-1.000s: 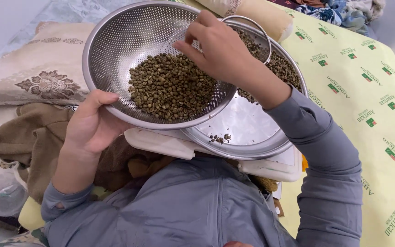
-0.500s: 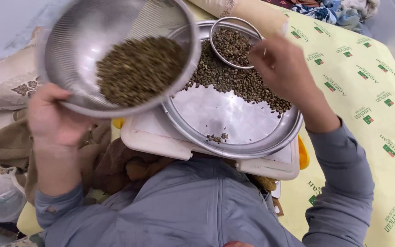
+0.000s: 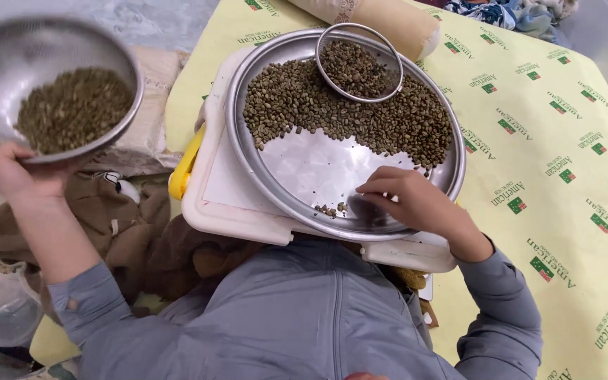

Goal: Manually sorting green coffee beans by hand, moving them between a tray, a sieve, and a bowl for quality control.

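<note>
**Two hands, well apart: colander held left, fingers on the tray right**

Two hands worked separate stations. The left hand [image 3: 10, 172] gripped the near rim of a perforated metal colander [image 3: 8, 60] holding green beans, raised well left of the round steel tray [image 3: 332, 158]. The right hand [image 3: 406, 200] rested on the tray's near bare part, fingertips drawn together just right of a few stray beans [image 3: 331, 210]. The main bean heap [image 3: 388, 119] lay farther off, across the tray, around a small sieve [image 3: 359, 63]. The right hand was much the nearer.
</note>
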